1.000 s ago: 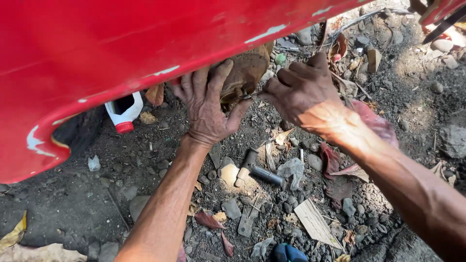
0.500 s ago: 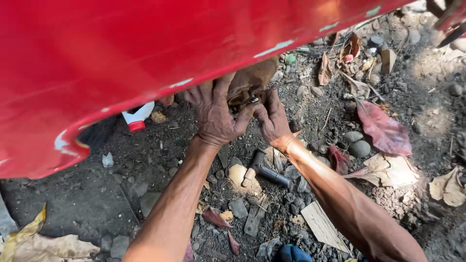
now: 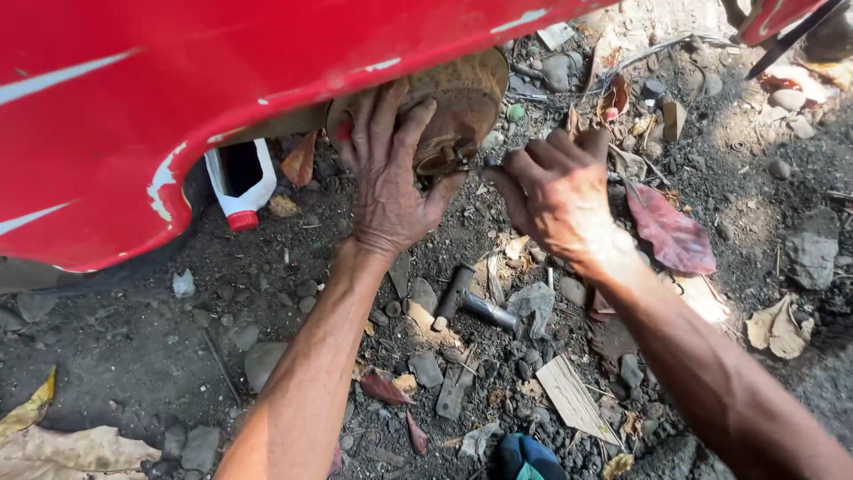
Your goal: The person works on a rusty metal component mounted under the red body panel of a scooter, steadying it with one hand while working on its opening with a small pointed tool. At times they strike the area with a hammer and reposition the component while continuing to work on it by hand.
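The rusty brown hub (image 3: 458, 98) sits at about 12 o'clock, tucked under the lower edge of the red body panel (image 3: 178, 98), which covers its upper part. The left hand (image 3: 391, 178) lies spread flat against the hub's face, fingers (image 3: 384, 116) splayed and pressing rather than clenched around anything. The right hand (image 3: 555, 191), at 2 o'clock from the left, has its fingers curled tight around a thin dark tool (image 3: 491, 163) whose tip meets the hub's centre; what kind of tool it is cannot be made out (the fist hides most of it).

At 9 o'clock of the left hand a white plastic bottle with a red cap (image 3: 240, 182) stands partly behind the panel. Below the hands, at 6 o'clock, a small hammer-like metal piece (image 3: 466, 302) lies on the ground (image 3: 160, 338) among stones and scraps. A dark red leaf (image 3: 671, 231) lies at 3 o'clock, just beside the right wrist. A blue-green object (image 3: 524, 458) at the bottom edge is cut off.
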